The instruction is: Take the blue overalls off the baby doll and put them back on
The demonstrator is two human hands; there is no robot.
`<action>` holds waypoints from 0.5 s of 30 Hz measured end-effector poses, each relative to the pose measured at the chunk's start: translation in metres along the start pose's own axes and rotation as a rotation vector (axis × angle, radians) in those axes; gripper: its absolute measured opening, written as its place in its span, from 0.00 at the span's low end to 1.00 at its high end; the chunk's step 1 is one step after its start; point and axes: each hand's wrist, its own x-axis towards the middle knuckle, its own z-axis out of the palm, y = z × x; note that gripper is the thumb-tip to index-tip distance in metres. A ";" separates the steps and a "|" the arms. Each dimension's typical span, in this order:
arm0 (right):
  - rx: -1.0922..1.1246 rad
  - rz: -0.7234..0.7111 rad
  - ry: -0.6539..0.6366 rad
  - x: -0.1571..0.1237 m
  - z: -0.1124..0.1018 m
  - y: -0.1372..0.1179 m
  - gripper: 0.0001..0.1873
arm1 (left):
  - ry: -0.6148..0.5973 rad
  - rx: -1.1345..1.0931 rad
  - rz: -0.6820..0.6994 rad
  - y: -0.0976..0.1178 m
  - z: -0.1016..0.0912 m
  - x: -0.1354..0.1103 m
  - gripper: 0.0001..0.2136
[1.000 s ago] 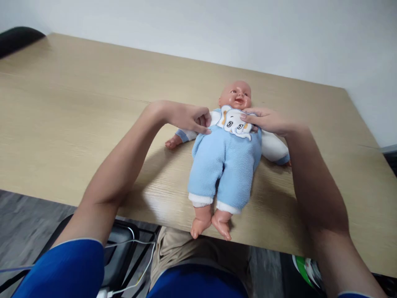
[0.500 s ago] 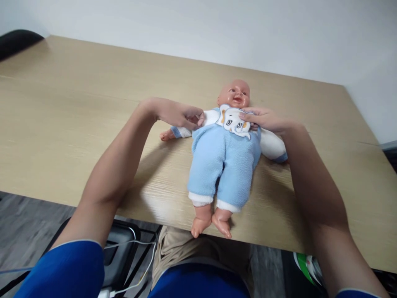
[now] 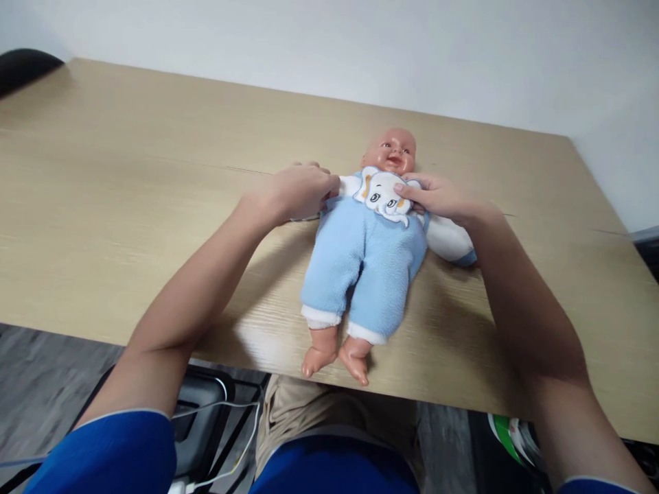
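Note:
A baby doll [image 3: 368, 254] in a light blue fleece suit with a white elephant bib lies face up on the wooden table [image 3: 128, 199], feet at the near edge. My left hand [image 3: 301, 192] is closed around the doll's arm and shoulder on the left, hiding that arm. My right hand [image 3: 437, 197] pinches the suit's shoulder strap beside the bib, just under the doll's head [image 3: 391, 149]. The doll's other white-sleeved arm [image 3: 450, 240] lies under my right wrist.
A white wall runs behind the table. A dark chair back [image 3: 25, 65] shows at the far left. Below the near edge are a black case with white cables [image 3: 216, 412] and a green-and-white object [image 3: 507, 436] on the floor.
My left hand slid onto the doll's arm and closed over it, hiding the arm that lay stretched out. The doll's legs swung slightly to the left.

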 end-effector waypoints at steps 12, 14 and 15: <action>-0.640 -0.022 0.413 -0.158 -0.010 0.088 0.36 | 0.251 -0.175 0.348 0.095 0.058 0.054 0.06; -0.620 0.009 0.419 -0.171 -0.015 0.100 0.33 | 0.181 -0.093 0.368 0.104 0.075 0.077 0.08; -0.595 0.014 0.429 -0.175 -0.016 0.103 0.31 | 0.137 -0.038 0.358 0.106 0.083 0.087 0.10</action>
